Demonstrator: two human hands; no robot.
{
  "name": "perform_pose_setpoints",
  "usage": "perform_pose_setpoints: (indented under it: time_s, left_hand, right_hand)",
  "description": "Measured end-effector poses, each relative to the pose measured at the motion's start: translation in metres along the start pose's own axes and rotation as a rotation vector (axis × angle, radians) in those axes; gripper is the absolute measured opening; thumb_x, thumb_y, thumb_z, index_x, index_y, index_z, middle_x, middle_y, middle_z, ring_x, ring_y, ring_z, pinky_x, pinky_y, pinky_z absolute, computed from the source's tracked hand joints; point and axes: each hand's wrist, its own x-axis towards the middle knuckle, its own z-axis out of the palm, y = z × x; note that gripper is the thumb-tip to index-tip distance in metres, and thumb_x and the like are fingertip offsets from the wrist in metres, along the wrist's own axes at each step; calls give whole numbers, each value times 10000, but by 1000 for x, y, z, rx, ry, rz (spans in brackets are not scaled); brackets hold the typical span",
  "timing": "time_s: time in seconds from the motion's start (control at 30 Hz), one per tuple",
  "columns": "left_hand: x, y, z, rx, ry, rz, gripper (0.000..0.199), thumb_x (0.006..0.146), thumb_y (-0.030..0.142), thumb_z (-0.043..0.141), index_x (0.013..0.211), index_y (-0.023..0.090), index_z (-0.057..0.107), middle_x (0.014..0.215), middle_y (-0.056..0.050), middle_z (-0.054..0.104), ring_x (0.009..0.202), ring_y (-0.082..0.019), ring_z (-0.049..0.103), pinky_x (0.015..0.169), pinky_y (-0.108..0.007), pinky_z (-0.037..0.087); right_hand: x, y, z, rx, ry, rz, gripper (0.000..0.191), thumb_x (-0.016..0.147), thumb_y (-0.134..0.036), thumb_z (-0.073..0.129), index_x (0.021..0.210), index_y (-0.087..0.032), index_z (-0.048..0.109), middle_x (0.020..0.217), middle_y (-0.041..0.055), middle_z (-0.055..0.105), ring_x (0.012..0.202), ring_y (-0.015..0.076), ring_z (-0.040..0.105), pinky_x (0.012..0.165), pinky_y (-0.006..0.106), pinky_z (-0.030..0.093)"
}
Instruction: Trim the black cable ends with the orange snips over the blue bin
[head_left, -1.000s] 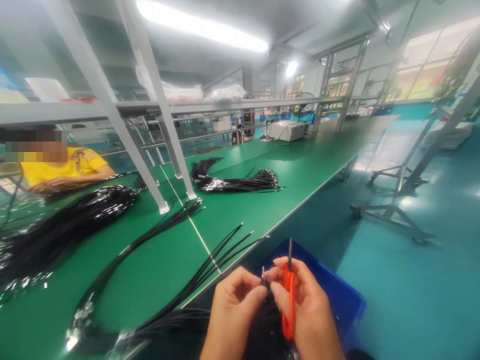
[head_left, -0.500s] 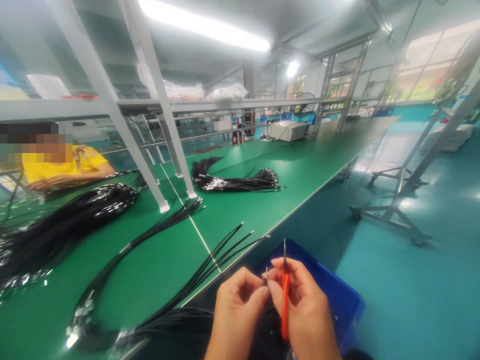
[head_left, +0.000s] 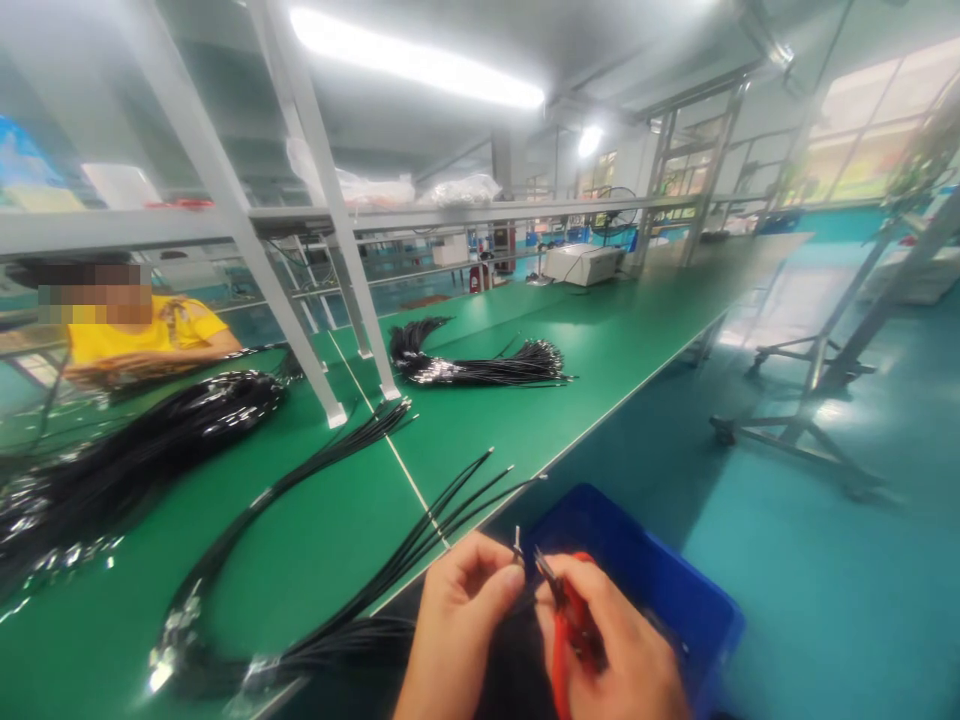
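Observation:
My left hand [head_left: 471,610] pinches the end of a black cable [head_left: 517,550], whose pale tip sticks up above the thumb and forefinger. My right hand [head_left: 611,620] is wrapped round red-handled cutting pliers [head_left: 561,610]. Their dark jaws point up and left, a small gap away from the cable end. A bundle of black cables [head_left: 352,590] runs over the table edge beside my left wrist, with several loose ends fanned out on the green table [head_left: 277,570]. Most of the cable below my hands is hidden.
A blue bin [head_left: 675,590] stands below and right of my hands. Other black cable bundles lie on the table, one at the middle [head_left: 480,365], a larger one at left [head_left: 150,440]. Shelf posts [head_left: 360,280] rise from the table. A co-worker in yellow [head_left: 157,335] sits across.
The pliers have swung from upright in my right hand to a working grip, jaws toward the cable. My right fingers have come away from the cable end, which my left hand still holds.

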Motion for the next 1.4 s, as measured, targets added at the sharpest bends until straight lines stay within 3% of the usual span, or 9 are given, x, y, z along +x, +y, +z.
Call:
perform_pose_setpoints:
  time_s: [0.1,0.2,0.3,0.4,0.6,1.17,1.3,1.4]
  left_hand:
    - [3,3,-8,-30,-27,-17,159,659,293,726,652,149,658,572,17,584,552,-106,454,541,-200,351]
    - [5,9,-11,-73,-71,-25,161,662,302,734,665,149,682,586,11,588,580,-112,459,582,-209,358]
    - [3,13,-11,-122,-90,-47,155,660,302,737,658,155,690,587,13,587,589,-115,461,606,-214,361]
    - [1,14,-11,-160,-122,-73,159,660,299,741,635,155,679,575,16,576,582,-112,454,604,-213,358]
    - [1,10,-12,-187,-163,-67,179,641,304,770,638,150,677,570,14,574,573,-113,463,586,-217,368]
    - [3,3,-15,-161,-209,-11,150,689,283,750,660,159,670,619,15,595,613,-111,484,626,-208,388]
    - [3,0,-15,-133,-192,-25,156,682,305,753,675,165,685,605,20,570,589,-105,454,586,-201,366]
    - [3,1,-15,-114,-173,-29,175,671,327,758,681,166,692,605,15,573,573,-104,442,561,-202,353]
  right_hand:
    - [8,-3,-18,214,-348,291,231,646,-339,726,847,-254,651,608,-30,588,494,132,507,500,236,414]
    - [20,-9,-35,417,-707,440,509,556,-643,708,793,-194,660,548,-33,511,476,99,394,468,221,317]
    - [26,-13,-42,511,-857,650,598,544,-682,695,842,-165,663,524,-39,473,499,102,427,461,202,297]
    - [26,-11,-39,564,-892,749,542,582,-618,713,857,-154,660,560,-21,514,485,81,417,444,182,294]
    - [25,-2,-27,678,-894,676,464,655,-563,701,840,-143,636,554,-20,562,392,35,315,381,173,222]
    - [36,-22,-33,437,-899,768,489,594,-612,702,805,-177,623,494,-44,539,351,46,364,316,143,221]
    - [35,-15,-33,248,-864,643,288,628,-441,720,714,-188,613,490,-67,480,404,62,378,375,158,263]
    - [30,-1,-36,233,-911,500,214,639,-340,726,730,-184,612,513,-79,438,464,69,350,434,172,272]
